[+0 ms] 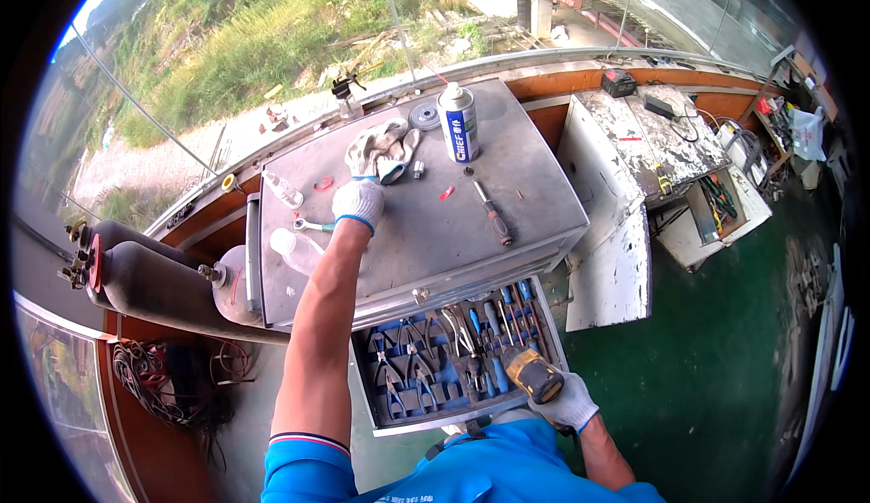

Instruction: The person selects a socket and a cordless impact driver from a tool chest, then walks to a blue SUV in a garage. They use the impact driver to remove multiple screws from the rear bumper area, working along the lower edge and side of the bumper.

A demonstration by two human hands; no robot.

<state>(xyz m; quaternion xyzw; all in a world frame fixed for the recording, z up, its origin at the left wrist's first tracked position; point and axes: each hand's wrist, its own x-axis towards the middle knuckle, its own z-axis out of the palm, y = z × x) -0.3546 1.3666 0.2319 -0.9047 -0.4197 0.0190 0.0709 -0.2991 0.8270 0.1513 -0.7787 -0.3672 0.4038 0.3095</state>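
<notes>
My left hand [358,203], in a white knit glove, is over the left half of the grey cabinet top [399,249]. Its fingers curl underneath, hiding whatever they hold. Beside the wrist lies a ratchet wrench [314,226] with a green handle, partly covered by my arm. Just beyond the hand is a crumpled pair of work gloves [384,149], with a small metal socket [418,169] next to it. My gloved right hand [568,402] grips a yellow-and-black cordless drill [535,376] above the right front corner of the open tool drawer [373,392].
A spray can [459,124] stands at the back, with a screwdriver [490,209] nearer. Clear bottles [284,189] are at the left. Pliers [418,364] and screwdrivers fill the drawer, which juts toward me. Gas cylinders [163,281] lie left; a worn white cabinet [612,222] stands right.
</notes>
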